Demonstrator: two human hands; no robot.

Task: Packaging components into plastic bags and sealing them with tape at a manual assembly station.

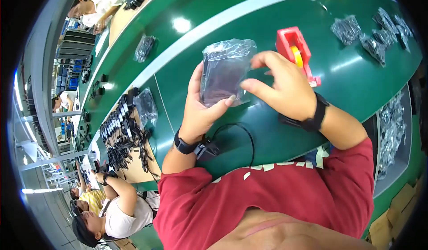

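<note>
The left hand [200, 109] cradles a clear plastic bag [225, 69] with a dark item inside, fingers wrapped round its lower edge, holding it up above the green surface [209, 40] so both hands can work it. The right hand [283, 87], fingers loosely spread, touches the bag's right side, just before the red tape dispenser [294, 49], kept close

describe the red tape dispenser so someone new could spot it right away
Start at the long green work table, then look just beyond the person's right hand. The red tape dispenser sits there, a blocky plastic stand with a yellow roll set in it. Everything else nearby is dark parts in clear plastic bags, like the clear bag in the left hand; it is the only red item.
</note>
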